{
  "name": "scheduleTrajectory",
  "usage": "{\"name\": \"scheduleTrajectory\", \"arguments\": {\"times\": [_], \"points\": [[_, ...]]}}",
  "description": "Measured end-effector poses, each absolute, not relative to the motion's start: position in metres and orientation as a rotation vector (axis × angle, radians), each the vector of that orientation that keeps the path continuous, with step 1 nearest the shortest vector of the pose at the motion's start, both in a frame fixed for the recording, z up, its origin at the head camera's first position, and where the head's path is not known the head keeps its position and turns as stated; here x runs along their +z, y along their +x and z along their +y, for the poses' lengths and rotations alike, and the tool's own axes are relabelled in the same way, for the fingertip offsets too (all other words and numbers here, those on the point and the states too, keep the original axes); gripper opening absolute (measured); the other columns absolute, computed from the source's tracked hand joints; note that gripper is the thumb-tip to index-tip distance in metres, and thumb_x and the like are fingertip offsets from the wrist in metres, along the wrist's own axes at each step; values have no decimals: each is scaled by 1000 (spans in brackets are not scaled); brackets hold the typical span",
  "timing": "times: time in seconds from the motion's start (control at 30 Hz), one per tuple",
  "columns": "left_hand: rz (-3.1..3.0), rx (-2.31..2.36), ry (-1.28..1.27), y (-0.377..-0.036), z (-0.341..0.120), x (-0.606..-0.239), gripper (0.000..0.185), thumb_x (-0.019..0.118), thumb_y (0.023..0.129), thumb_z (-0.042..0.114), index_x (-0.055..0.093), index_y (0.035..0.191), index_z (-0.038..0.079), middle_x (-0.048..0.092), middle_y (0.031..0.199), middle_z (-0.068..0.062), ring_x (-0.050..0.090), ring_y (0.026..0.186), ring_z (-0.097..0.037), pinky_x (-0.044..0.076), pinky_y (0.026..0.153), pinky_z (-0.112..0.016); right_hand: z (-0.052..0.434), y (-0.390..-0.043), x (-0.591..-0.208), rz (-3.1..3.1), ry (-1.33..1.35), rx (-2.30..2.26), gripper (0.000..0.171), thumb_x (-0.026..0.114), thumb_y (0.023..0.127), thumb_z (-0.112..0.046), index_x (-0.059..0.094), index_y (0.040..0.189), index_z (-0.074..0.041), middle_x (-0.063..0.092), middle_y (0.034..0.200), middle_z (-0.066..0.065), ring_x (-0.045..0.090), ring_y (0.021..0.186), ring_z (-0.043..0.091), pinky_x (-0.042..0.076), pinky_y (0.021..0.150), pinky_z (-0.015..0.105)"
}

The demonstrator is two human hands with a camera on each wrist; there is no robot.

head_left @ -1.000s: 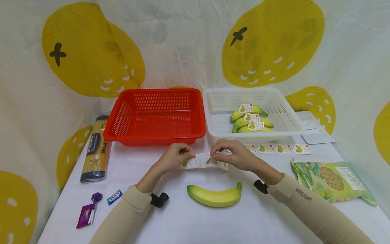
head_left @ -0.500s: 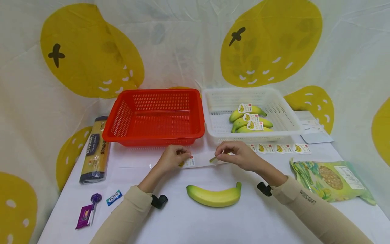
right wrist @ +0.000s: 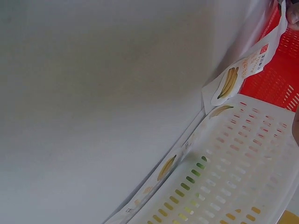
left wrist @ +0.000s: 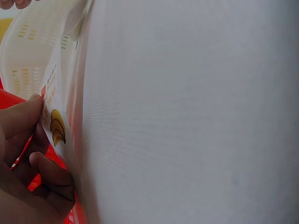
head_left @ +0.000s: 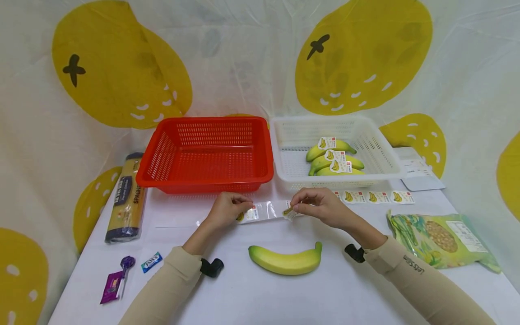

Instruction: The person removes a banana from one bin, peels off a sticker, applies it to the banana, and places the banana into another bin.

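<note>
Sticker strip [head_left: 266,211] lies stretched between both hands just above the white table [head_left: 260,289], in front of the 2 baskets and beyond the loose banana [head_left: 286,260].

Far left on the table lies a spaghetti pack [head_left: 127,198], with a purple wrapper [head_left: 110,287], a purple lollipop [head_left: 127,263] and a blue candy [head_left: 151,262] nearer the front edge. The red basket [head_left: 207,155] stands behind the hands at left of centre.

The left hand [head_left: 225,209] pinches the strip's left end, thumb and curled fingers closed on the backing beside 1 banana sticker [head_left: 249,214]. In the left wrist view the thumb and fingers [left wrist: 49,170] clamp the strip's edge by a sticker [left wrist: 56,126].

The middle of the strip is clear, shiny backing. At its right end the right hand [head_left: 321,206] pinches a partly lifted sticker [head_left: 289,212] between thumb and forefinger, the other fingers curled. In the right wrist view that sticker [right wrist: 238,79] hangs off the strip in front of the red basket [right wrist: 278,77], with the white basket [right wrist: 233,182] below.

The white basket [head_left: 378,153] stands right of the red one and holds 3 bananas [head_left: 334,163], each with a sticker on it. A row of 4 stickers [head_left: 373,197] lies on the table in front of it. Right of that lie a white card [head_left: 420,176] and, nearer, a green snack bag [head_left: 440,239].
</note>
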State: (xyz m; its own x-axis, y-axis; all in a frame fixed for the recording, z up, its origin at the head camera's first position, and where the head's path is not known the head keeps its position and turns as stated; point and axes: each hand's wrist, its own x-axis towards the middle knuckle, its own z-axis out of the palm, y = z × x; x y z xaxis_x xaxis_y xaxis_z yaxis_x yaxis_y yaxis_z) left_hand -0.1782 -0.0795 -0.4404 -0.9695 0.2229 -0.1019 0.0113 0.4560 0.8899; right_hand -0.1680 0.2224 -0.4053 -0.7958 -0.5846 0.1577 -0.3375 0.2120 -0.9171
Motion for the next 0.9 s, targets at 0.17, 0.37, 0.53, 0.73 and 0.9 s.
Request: {"name": "scheduleTrajectory", "arguments": {"times": [0.17, 0.37, 0.53, 0.73, 0.9], "points": [[2559, 1489, 246, -176, -78, -437, 13, 75, 91, 12, 80, 100, 4, 74, 82, -9, 53, 67, -12, 41, 57, -20, 222, -168, -405, 2263, -856, -1614, 9, 69, 94, -3, 73, 101, -7, 71, 97, -5, 64, 86, 10, 54, 77, 25], [2711, 1477, 407, -156, -58, -413, 14, 73, 94, 21, 78, 102, 10, 73, 94, -2, 55, 81, -15, 46, 70, -23, 222, -164, -404, 2270, -775, -1620, 9, 69, 95, -4, 73, 103, -6, 72, 96, -3, 65, 83, 10, 58, 74, 28], [2715, 1555, 668, -135, -36, -390, 12, 72, 94, 24, 75, 99, 13, 69, 90, 2, 52, 75, -18, 42, 66, -22, 217, -157, -398, 2251, -742, -1660, 11, 69, 95, -4, 72, 105, -3, 72, 96, 0, 67, 81, 10, 60, 68, 31], [2801, 1566, 796, -124, -23, -380, 6, 75, 90, 16, 73, 93, 11, 69, 85, 2, 48, 70, -10, 40, 63, -20, 212, -150, -389, 2290, -758, -1637, 11, 70, 95, -6, 72, 105, -7, 73, 96, 6, 68, 84, 10, 60, 72, 30], [2805, 1546, 762, -119, -21, -379, 5, 73, 90, 10, 75, 86, 12, 67, 77, 4, 45, 67, -9, 36, 59, -19, 211, -144, -385, 2323, -747, -1608, 11, 70, 95, -7, 73, 105, -9, 73, 94, 3, 67, 83, 10, 57, 76, 27]]}}
